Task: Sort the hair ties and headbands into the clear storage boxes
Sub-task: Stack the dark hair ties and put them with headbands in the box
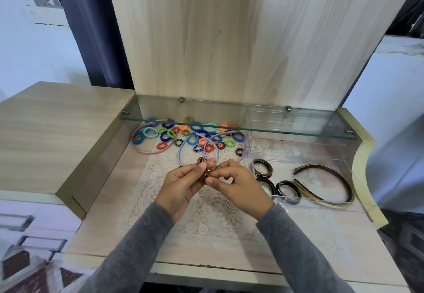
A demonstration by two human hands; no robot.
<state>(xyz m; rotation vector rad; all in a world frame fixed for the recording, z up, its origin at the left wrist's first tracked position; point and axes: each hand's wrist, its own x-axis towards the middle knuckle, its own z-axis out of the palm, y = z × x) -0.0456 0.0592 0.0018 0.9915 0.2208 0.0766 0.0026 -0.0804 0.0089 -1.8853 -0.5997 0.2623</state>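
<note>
Head view: left hand (181, 181) and right hand (231, 181) both pinch a small bunch of brown hair ties (205, 169) above the lace mat (206, 214), where a loosened fingertip grip could, in judgement, scatter them short of the clear box (330, 155).

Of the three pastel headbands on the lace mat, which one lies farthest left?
The pink headband: it loops around hair ties at the far left, while the blue headband and purple headband overlap nearer the middle.
</note>
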